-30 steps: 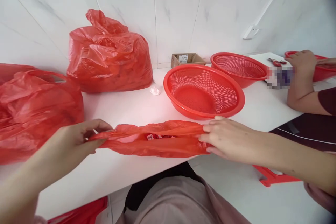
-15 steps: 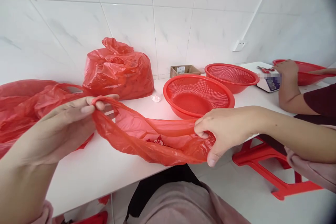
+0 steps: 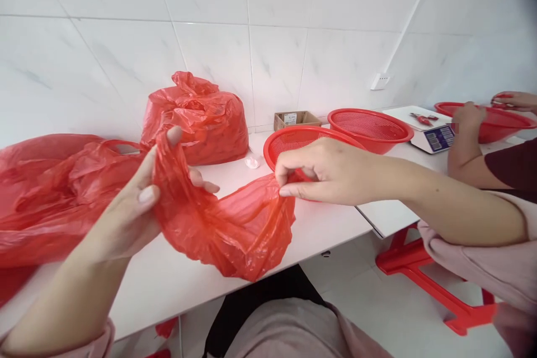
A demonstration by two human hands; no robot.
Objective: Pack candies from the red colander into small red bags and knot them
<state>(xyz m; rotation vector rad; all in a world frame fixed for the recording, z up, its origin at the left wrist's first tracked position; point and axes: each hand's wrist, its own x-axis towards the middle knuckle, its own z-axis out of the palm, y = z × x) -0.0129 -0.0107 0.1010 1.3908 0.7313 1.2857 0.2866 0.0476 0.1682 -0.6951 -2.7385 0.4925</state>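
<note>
Bag (image 3: 230,235): red, held up between both hands, sagging near the surface's (image 3: 168,302) near edge.
Left hand (image 3: 126,207): fingers spread behind bag's end, thumb at its edge; pinch can't tell.
Right hand (image 3: 331,170): fingers pinch bag's upper edge, in front of colander (image 3: 285,142).
Change: hands closer together than a moment ago; mouth slack, no longer stretched, inside hidden.

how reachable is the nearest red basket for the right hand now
Probably yes: the nearest red basket lies just beyond the right hand, though that hand is busy pinching a red bag.
</note>
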